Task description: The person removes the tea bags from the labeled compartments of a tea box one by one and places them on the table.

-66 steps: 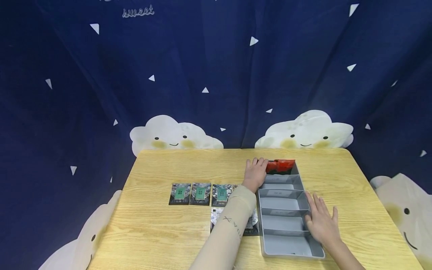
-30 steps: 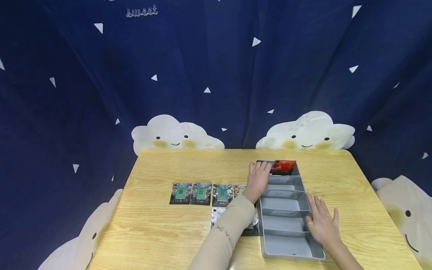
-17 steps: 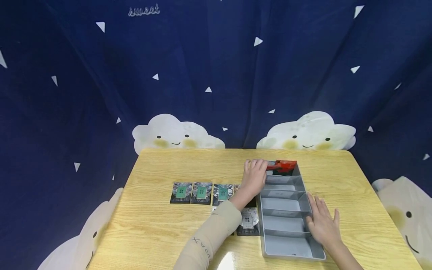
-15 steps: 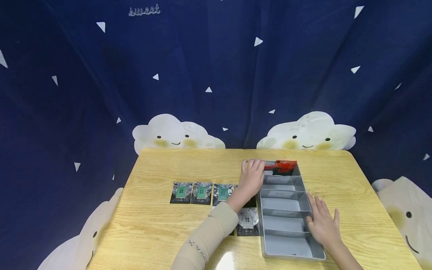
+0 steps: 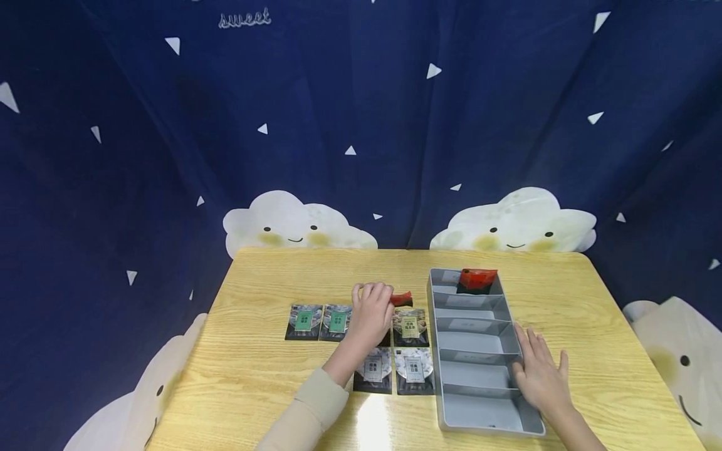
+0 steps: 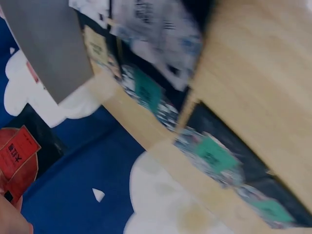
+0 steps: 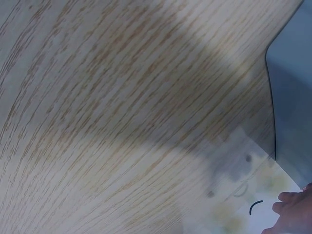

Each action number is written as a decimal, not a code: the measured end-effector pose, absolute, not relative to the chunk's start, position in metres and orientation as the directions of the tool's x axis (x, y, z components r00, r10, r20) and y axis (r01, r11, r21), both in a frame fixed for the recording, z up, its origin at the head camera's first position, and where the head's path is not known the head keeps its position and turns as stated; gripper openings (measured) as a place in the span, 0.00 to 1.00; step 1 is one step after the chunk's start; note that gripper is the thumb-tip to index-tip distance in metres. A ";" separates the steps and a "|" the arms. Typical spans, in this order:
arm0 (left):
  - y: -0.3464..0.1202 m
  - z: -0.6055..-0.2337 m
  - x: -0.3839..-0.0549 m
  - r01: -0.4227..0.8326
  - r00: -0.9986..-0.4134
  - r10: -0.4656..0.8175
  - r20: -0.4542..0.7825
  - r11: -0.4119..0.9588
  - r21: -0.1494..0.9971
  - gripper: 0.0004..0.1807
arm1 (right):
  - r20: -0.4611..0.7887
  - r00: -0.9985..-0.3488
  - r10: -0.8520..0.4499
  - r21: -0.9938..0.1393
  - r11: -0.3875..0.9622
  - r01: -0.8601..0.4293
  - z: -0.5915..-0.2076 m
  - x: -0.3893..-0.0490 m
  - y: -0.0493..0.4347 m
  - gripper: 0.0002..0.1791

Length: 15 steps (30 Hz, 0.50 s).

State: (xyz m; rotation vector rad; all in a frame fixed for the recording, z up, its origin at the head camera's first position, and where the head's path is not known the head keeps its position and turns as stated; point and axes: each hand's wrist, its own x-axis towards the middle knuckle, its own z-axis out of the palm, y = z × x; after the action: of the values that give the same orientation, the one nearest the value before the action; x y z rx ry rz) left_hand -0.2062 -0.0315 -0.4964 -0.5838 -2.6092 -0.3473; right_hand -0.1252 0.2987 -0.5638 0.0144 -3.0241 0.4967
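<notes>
My left hand (image 5: 369, 316) pinches a red and black tea sachet (image 5: 402, 299) above the row of sachets, left of the grey tray. The left wrist view shows the sachet's red label (image 6: 19, 148) beside the fingers (image 6: 10, 217). Another red sachet (image 5: 477, 280) stands in the far compartment of the divided tray (image 5: 479, 410), toward its right side. My right hand (image 5: 541, 373) lies with straight fingers along the tray's right wall; a few fingertips (image 7: 285, 207) show in the right wrist view. Partly hidden under the left hand is a sachet in the back row.
Two green-labelled sachets (image 5: 303, 322) lie at the left of the back row, a yellow-labelled sachet (image 5: 410, 327) at its right end. In front lie two white-labelled sachets (image 5: 414, 371), close to the tray's left wall. A dark blue curtain (image 5: 316, 125) hangs behind the wooden table (image 5: 242, 376).
My left hand has drawn one red sachet out of the tray's far compartment and carried it left over the laid-out sachets. The right hand has stayed at the tray's side.
</notes>
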 end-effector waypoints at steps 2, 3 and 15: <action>-0.044 -0.499 -0.201 0.445 -0.817 0.327 0.475 0.881 0.158 0.06 | 0.074 -0.997 0.002 -0.321 0.947 -0.022 -0.564 -0.126 0.299 0.43; -0.051 -0.501 -0.199 0.439 -0.817 0.318 0.481 0.884 0.160 0.05 | 0.073 -0.997 0.003 -0.322 0.946 -0.021 -0.563 -0.125 0.298 0.43; -0.119 -0.532 -0.184 0.325 -0.899 0.214 0.383 0.912 0.252 0.03 | 0.087 -0.996 0.001 -0.331 0.943 -0.028 -0.563 -0.125 0.299 0.43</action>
State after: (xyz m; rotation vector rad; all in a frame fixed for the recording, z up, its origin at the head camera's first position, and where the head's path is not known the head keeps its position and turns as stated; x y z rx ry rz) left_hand -0.1838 -0.1186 -0.5315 -0.3966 -2.7229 -0.4443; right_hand -0.1249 0.2988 -0.5632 0.0204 -3.0117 0.5146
